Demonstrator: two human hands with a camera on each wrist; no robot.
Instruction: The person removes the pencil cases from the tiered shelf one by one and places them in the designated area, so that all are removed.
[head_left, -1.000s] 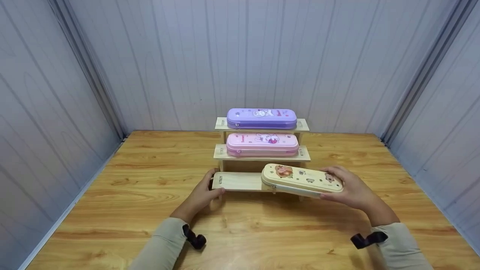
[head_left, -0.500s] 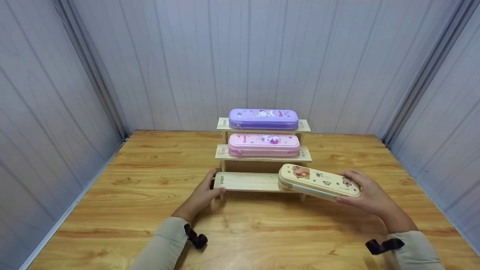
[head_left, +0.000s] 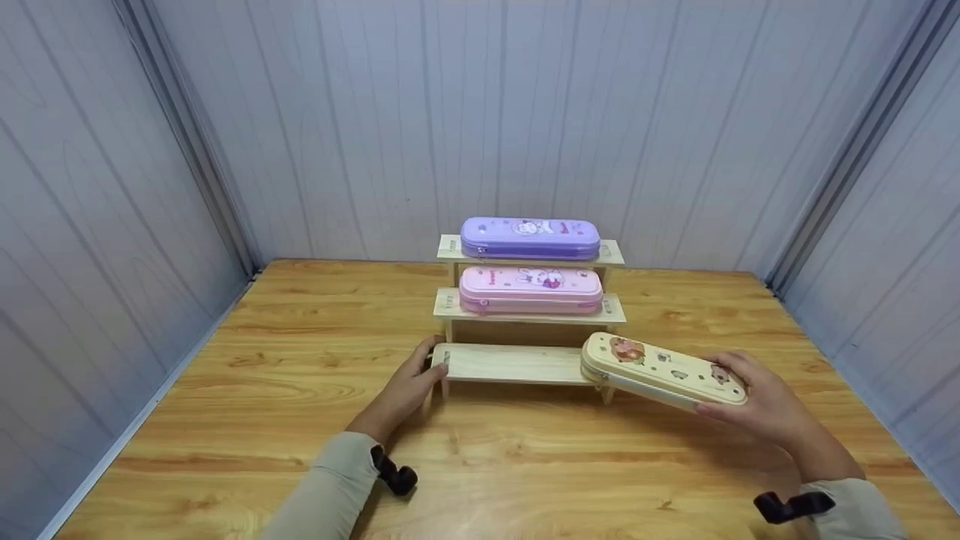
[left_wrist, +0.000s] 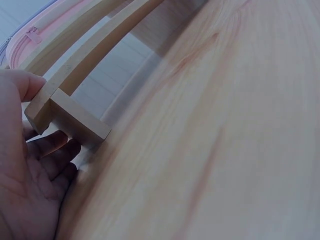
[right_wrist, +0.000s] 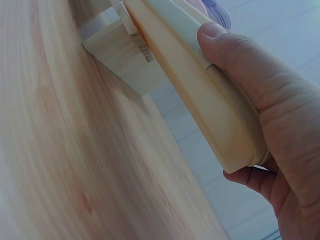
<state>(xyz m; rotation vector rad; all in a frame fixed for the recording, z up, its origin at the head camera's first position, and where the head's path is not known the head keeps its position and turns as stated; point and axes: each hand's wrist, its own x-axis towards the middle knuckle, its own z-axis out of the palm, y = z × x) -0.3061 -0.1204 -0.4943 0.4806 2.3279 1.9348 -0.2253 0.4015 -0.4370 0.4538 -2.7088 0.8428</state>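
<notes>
My right hand point(head_left: 769, 405) grips the right end of a cream-yellow pencil case point(head_left: 664, 371) printed with cartoon bears. The case slants down to the right, its left end over the right end of the bottom step of a wooden tiered stand point(head_left: 517, 364). In the right wrist view the thumb lies along the case's side point(right_wrist: 200, 100), with fingertips round its far end. At the step's left end my left hand point(head_left: 405, 386) holds the stand, thumb on the board and fingers curled beneath, as the left wrist view shows. Most of the bottom board lies bare.
A pink pencil case point(head_left: 531, 290) lies on the middle step, a purple pencil case point(head_left: 530, 238) on the top one. The stand is on a wood-grain table point(head_left: 480, 465). Pale panelled walls point(head_left: 375, 127) enclose it at the back and both sides.
The right hand has drawn the yellow pencil case rightward and slightly toward me, baring more of the bottom step. My left hand keeps its hold on the stand.
</notes>
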